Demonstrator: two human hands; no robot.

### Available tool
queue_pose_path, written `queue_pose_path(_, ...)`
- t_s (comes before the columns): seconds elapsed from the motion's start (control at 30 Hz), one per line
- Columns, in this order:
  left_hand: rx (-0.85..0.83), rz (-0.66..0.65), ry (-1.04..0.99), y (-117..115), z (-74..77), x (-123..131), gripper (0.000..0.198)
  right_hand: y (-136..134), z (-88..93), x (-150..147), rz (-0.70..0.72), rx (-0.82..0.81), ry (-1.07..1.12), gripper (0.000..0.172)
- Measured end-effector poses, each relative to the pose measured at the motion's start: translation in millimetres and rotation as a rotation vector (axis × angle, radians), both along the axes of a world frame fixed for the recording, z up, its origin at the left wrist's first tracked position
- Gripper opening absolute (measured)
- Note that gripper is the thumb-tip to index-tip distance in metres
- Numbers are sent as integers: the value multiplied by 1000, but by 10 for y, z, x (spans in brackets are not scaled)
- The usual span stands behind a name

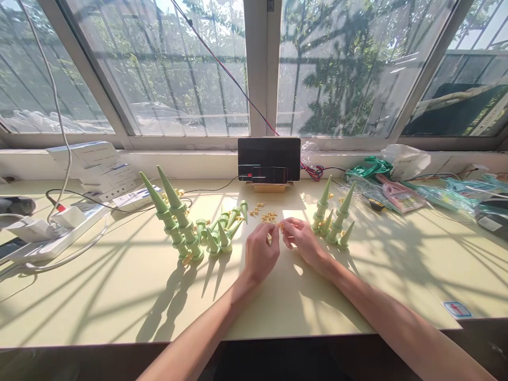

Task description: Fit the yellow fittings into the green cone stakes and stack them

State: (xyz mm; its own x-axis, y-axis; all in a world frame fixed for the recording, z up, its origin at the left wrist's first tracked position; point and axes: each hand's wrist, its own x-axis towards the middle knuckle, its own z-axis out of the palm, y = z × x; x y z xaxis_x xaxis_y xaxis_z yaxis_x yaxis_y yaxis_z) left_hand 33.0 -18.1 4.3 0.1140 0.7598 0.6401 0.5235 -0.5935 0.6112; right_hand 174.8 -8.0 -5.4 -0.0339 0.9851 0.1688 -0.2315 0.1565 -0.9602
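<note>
My left hand (262, 250) and my right hand (299, 237) are close together over the middle of the table. The right fingers are pinched on a small orange-yellow piece (281, 225). The left fingertips are pressed together beside it; whether they also grip something is too small to tell. Just beyond the hands lie several loose yellow pieces (269, 217). Left of my hands stand tall green spiked pieces (174, 217), with shorter green cones and parts (224, 241) beside them. Another group of green spiked pieces (341, 214) stands upright to the right.
A dark tablet (269, 153) stands by the window. White boxes (99, 169) and a power strip (59, 235) with cables are at the left. Plastic bags (400, 196) and a black-yellow tool (375, 205) lie at the right. A sticker (457, 309) marks the front right.
</note>
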Motion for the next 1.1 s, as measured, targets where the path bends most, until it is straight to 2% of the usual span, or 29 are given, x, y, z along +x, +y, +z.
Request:
queue_pose_path(0.47,-15,0,-14,-14,13,7,19,-32,50,-4,13,-39,11,33)
queue_pose_path(1.1,-62,-15,-3,13,-15,-18,22,-59,68,-16,33,56,-105,33)
